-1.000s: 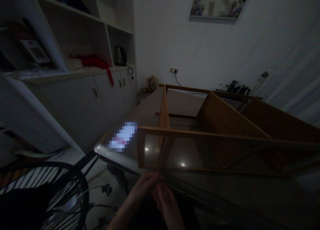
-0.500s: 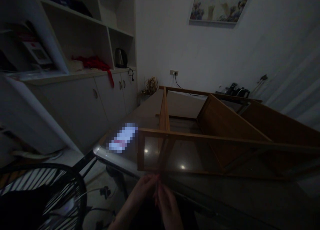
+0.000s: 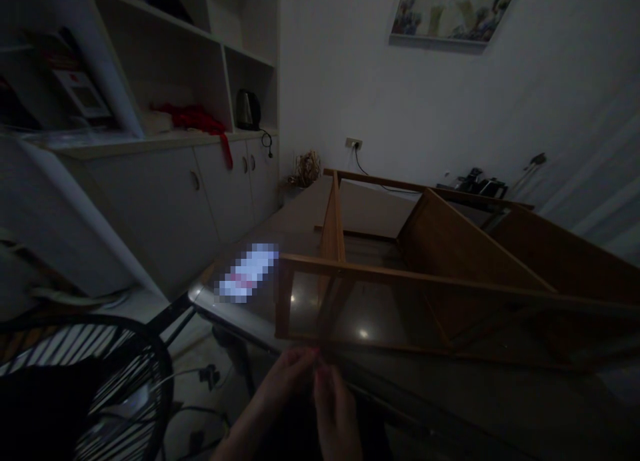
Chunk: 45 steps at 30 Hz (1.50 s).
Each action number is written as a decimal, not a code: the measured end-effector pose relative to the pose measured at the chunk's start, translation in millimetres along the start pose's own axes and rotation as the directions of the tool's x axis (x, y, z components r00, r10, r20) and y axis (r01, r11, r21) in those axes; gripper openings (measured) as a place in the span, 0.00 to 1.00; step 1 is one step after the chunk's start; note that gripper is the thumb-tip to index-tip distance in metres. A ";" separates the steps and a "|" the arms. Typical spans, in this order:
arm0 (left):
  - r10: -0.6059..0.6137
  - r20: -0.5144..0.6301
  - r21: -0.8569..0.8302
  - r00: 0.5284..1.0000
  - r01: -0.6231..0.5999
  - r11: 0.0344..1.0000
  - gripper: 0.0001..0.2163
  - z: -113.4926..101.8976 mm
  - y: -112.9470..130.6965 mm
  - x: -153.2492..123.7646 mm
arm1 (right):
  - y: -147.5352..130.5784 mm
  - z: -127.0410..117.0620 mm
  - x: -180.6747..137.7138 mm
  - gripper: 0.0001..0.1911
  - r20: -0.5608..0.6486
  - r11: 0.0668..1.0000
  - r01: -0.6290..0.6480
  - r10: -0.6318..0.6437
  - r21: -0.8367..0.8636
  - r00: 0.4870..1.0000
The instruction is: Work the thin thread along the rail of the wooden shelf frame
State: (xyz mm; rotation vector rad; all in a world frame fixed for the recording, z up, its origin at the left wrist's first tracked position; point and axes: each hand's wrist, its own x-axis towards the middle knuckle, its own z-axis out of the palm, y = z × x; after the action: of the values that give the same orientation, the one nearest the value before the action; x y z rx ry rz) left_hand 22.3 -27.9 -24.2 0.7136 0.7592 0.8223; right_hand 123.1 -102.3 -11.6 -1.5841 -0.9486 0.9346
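At the near edge of the table [image 3: 250,317], my left hand [image 3: 293,371] and my right hand [image 3: 336,407] are close together, low in the view. The fingers of both are drawn into a pinch. Whatever lies between the fingertips is too dark and small to make out. Just beyond them a brown wooden shelf frame [image 3: 380,272] lies on its side across the table, with a side rail and several boards showing. Neither hand appears to touch it. A lit, blurred-out screen [image 3: 249,272] rests left of the frame.
A black slatted chair [image 3: 163,381] stands at the lower left, with cables [image 3: 207,377] on the floor beside it. White cabinets [image 3: 160,201] line the left wall and carry a kettle [image 3: 249,109] and a red cloth [image 3: 197,119]. Dark appliances [image 3: 493,187] sit behind the frame.
The camera view has shifted slightly, so the room sits a little further right. My fingertips have moved slightly against each other, and both hands stay near the table edge.
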 end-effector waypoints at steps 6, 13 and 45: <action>0.033 -0.083 0.066 0.996 -0.027 0.997 0.19 5.7 4.9 -1.3 | -7.5 -1.0 5.2 0.21 0.209 0.995 0.103 -0.099 -0.009 0.973; 0.056 -0.085 0.101 0.995 -0.048 0.994 0.21 12.3 8.8 -3.8 | 10.5 3.7 2.3 0.22 0.106 0.998 0.004 -0.010 0.057 0.994; 0.064 -0.098 0.030 0.993 -0.062 0.998 0.20 5.5 0.1 1.5 | -2.7 7.0 2.8 0.21 0.206 0.996 0.083 -0.088 0.035 0.975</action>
State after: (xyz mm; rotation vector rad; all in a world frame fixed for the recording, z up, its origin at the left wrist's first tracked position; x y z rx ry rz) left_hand 27.5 -28.0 -21.6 0.7277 0.8409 0.9116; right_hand 117.5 -96.7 -10.4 -1.4311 -1.1361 1.0621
